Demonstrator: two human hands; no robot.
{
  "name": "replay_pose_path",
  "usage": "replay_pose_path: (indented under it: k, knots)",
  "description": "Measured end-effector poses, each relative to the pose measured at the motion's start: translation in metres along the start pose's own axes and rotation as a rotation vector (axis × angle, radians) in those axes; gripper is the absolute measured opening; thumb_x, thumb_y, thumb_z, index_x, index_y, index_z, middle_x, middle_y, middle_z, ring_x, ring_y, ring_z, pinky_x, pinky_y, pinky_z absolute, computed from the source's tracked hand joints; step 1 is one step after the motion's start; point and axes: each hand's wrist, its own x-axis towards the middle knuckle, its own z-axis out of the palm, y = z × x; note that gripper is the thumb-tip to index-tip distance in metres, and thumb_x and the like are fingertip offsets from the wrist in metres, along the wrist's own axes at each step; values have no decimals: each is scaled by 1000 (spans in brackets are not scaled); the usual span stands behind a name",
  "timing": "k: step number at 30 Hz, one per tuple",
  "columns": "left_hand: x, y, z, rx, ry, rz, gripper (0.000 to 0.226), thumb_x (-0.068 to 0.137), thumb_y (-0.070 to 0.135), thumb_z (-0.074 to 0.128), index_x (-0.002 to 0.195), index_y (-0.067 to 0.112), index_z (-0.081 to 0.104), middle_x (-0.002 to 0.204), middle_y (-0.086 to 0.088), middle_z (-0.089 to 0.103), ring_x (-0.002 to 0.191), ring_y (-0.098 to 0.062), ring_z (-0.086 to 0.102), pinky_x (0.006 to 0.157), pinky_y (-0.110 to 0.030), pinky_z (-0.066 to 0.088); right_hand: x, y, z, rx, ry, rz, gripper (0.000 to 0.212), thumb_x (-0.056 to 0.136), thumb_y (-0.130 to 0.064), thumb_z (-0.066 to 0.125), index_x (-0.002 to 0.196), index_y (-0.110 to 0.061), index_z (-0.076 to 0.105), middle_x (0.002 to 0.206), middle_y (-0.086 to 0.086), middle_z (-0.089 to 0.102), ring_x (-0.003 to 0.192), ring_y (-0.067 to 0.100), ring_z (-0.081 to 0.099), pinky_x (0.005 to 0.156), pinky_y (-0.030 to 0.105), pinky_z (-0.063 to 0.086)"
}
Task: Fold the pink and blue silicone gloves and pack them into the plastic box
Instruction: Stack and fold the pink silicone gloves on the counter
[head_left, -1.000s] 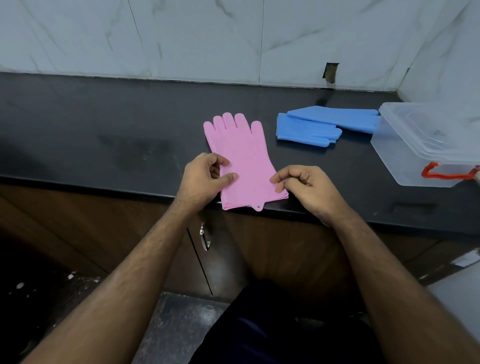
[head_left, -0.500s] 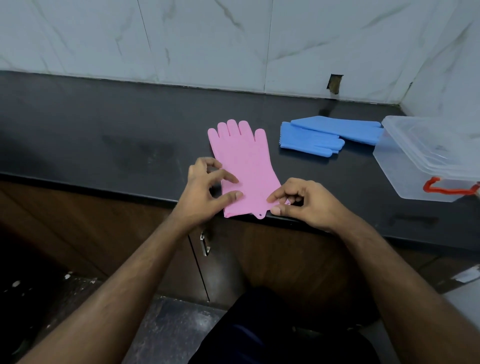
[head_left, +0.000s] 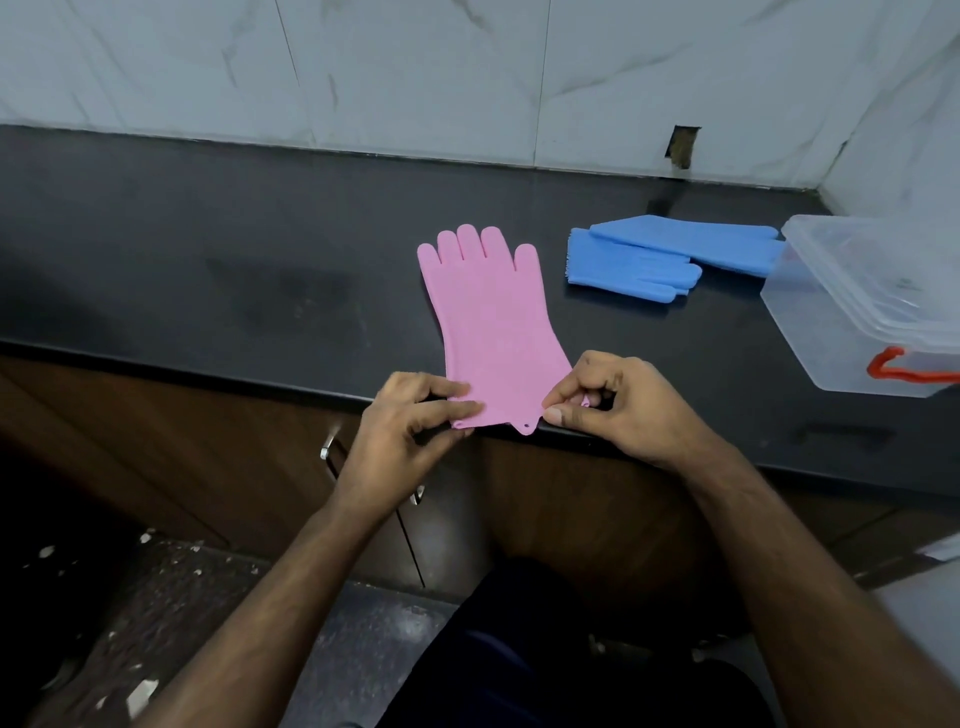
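Head camera view, looking down at a dark stone countertop (head_left: 208, 249) set against a white marble-patterned wall (head_left: 415, 67). Pink silicone gloves (head_left: 493, 322) lie flat near the counter's front edge, fingers pointing away toward the wall, cuff toward the person; they appear to be stacked as one, though this cannot be told for sure. A small hanging tab (head_left: 525, 427) at the cuff juts just past the counter edge.

Both hands are at the cuff. The left hand (head_left: 410, 415) pinches the cuff's left corner between thumb and curled fingers. The right hand (head_left: 618, 400) pinches the cuff's right corner, fingers curled in, with a sliver of pink showing between them.

Judging by this grip, the first fold of the pink gloves is about to begin. The next move would likely be to lift the cuff and carry it forward over the palm toward the fingertips, keeping both corners level so the edges meet squarely. Silicone tends to spring back, so the fold may need pressing down.

Blue silicone gloves (head_left: 654, 265) lie unfolded farther back and to the right, well apart from the hands, one across the other. Beside them, at the right edge, stands a clear plastic box (head_left: 852, 312) with a red latch (head_left: 904, 366) and its lid apparently on; the blue gloves' far end touches or sits just behind it. Nothing is packed yet.
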Motion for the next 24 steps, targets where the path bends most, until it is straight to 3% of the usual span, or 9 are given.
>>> replay_pose_path:
  k: [3,7,10,14,19,22,24]
  knots:
    - [-5,0,3,12,99,34,19,88,13,79,107,12,82,116,5,77,113,-15,69,107,-42,50,-2,0,-1,24,18,6,10,79,-25,87,87,-28,81,80,-7,65,69,2,52,65,16,45]
    - [-7,-1,4,68,95,61,19,93,14,74,110,12,80,118,5,77,114,-13,69,113,-49,45,-2,-1,-1,12,49,12,11,78,-29,88,87,-29,81,79,-3,65,67,2,51,63,16,44]
    - [-6,-2,6,89,92,55,19,94,13,74,112,12,79,116,4,77,115,-18,69,111,-57,45,-3,-1,0,-8,41,42,34,71,-41,88,102,-29,79,79,-6,64,66,3,48,63,16,43]
    - [-8,3,11,19,110,0,16,97,16,70,110,12,78,116,3,77,134,-17,58,118,-57,38,-2,-3,4,-54,-3,56,53,63,-55,84,112,-37,74,76,-12,57,66,-1,49,63,12,42]
    - [4,16,12,-58,170,24,16,101,22,62,95,10,71,104,3,76,135,-9,56,127,-45,26,-2,-6,4,-95,-10,40,43,66,-54,82,107,-41,76,85,-8,59,78,5,54,69,18,43]
    - [20,25,8,-106,161,40,14,104,22,57,101,11,66,109,1,73,135,-13,56,126,-31,22,-4,-7,1,-74,56,49,28,73,-46,84,99,-39,77,98,-10,62,96,9,57,77,27,49]
    - [28,30,8,-142,139,52,7,105,21,56,105,16,61,112,0,70,135,-14,56,124,-31,27,-6,-7,-1,-66,95,34,14,78,-43,83,91,-42,78,104,-15,63,104,8,56,80,27,48]
